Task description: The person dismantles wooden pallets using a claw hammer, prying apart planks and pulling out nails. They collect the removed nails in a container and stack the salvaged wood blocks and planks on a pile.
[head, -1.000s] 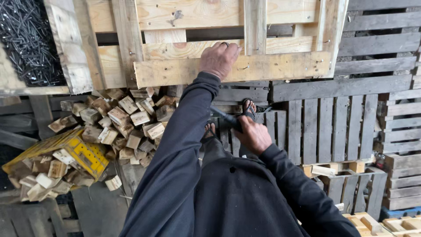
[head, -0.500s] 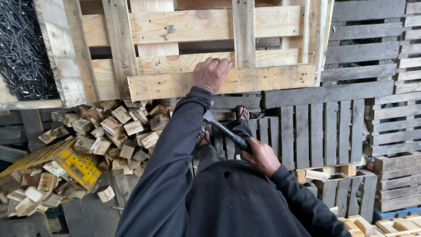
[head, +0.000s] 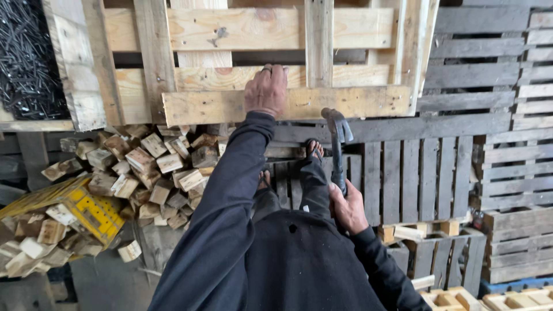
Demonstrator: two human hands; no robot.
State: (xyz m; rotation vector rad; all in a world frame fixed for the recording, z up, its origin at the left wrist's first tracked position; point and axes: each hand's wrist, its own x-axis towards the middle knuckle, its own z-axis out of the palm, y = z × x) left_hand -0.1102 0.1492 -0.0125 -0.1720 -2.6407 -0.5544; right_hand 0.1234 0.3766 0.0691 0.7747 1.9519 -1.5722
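Note:
My left hand (head: 266, 90) presses flat on the near plank of a pale wooden pallet (head: 368, 30) lying in front of me. My right hand (head: 347, 207) grips the handle of a dark claw hammer (head: 336, 141). The hammer stands raised, its head just below the plank's right part and to the right of my left hand. Both arms are in dark sleeves. My feet in sandals (head: 314, 148) rest on grey weathered pallets (head: 420, 173) below.
A heap of small wooden blocks (head: 144, 167) lies at the left, beside a yellow plastic crate (head: 86, 210). A pile of dark nails (head: 26, 57) fills the top left. Stacks of grey pallets (head: 512, 144) stand at the right; pale wood pieces (head: 489, 299) sit bottom right.
My right hand has swung the hammer up from low near my feet toward the plank. The left hand stays on the pallet plank.

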